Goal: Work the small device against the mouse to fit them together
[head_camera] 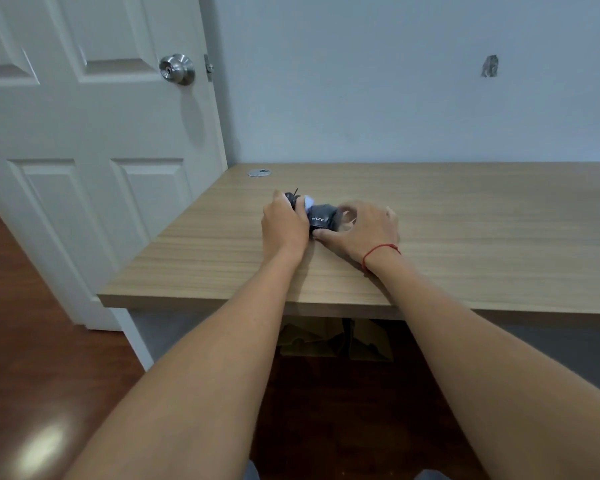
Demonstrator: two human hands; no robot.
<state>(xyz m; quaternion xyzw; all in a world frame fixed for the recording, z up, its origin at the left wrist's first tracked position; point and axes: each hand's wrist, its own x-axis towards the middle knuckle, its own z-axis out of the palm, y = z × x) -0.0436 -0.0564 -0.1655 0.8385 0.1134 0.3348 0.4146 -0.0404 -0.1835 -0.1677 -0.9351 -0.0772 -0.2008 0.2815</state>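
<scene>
Both arms stretched forward over tabletop [465,216]; left hand [284,225] and right hand [361,230] each curl their grip round small dark gadget [318,218].

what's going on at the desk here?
A person has both hands on a small dark object with white lettering, lying on a wooden desk. The left hand grips its left end, where a pale blue-white part shows. The right hand curls round its right side, thumb at the base. What the object is isn't clear. A white door stands to the left.
</scene>
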